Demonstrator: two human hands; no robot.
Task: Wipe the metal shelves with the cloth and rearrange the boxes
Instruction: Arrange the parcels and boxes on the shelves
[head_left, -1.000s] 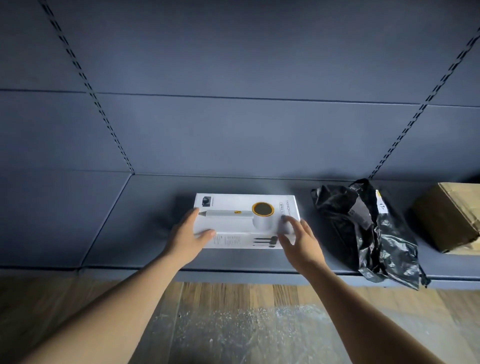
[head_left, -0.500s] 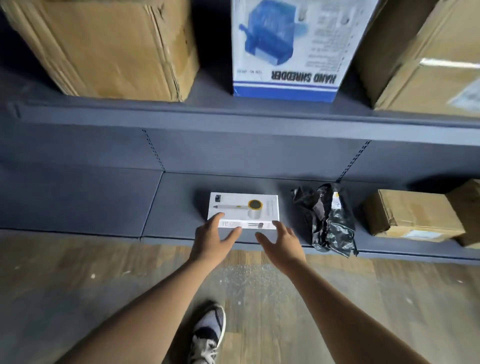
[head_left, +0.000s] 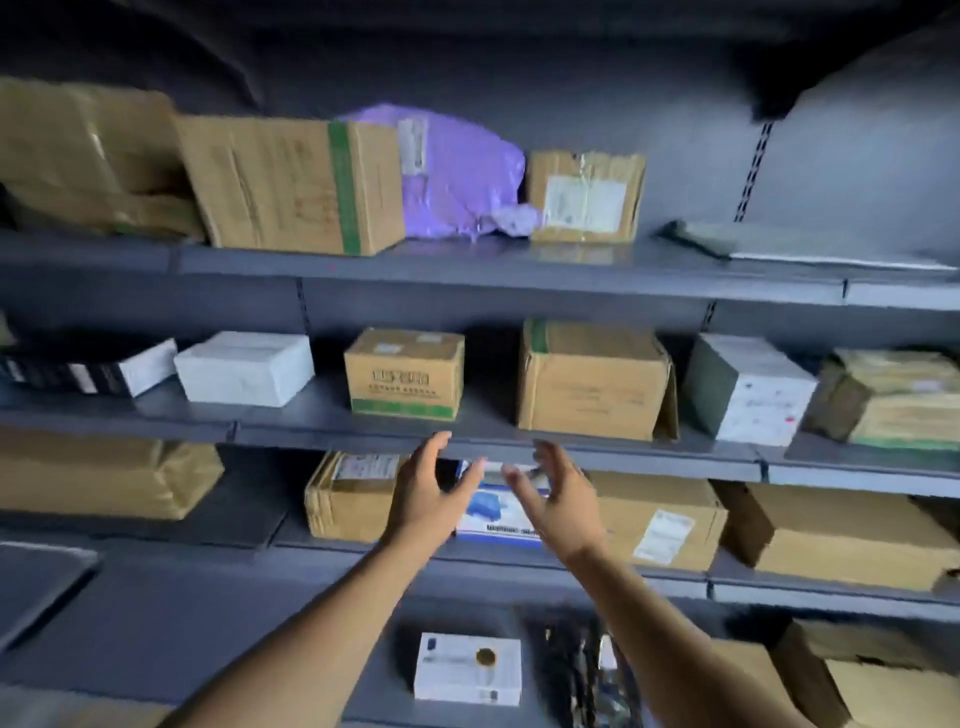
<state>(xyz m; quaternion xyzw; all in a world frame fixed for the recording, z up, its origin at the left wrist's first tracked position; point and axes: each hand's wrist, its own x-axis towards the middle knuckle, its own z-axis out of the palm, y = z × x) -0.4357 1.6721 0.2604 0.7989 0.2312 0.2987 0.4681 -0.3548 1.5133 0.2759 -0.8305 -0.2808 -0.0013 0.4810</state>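
Blue-and-white box (head_left: 491, 514), third tier down of the metal shelves (head_left: 623, 450), flanked by brown cartons (head_left: 345, 501). Left hand (head_left: 423, 493) and right hand (head_left: 563, 501) hover just before it, fingers spread and lightly curved, grasping nothing. Tier above: small green-banded carton (head_left: 405, 374), set apart from its neighbours. Lowest tier: white box (head_left: 467, 667) lying flat beside a black bag (head_left: 576, 670). Cloth: none in view. Assessment: rearranging appears under way, this box likely next; wiping cannot be confirmed; most tiers probably remain.
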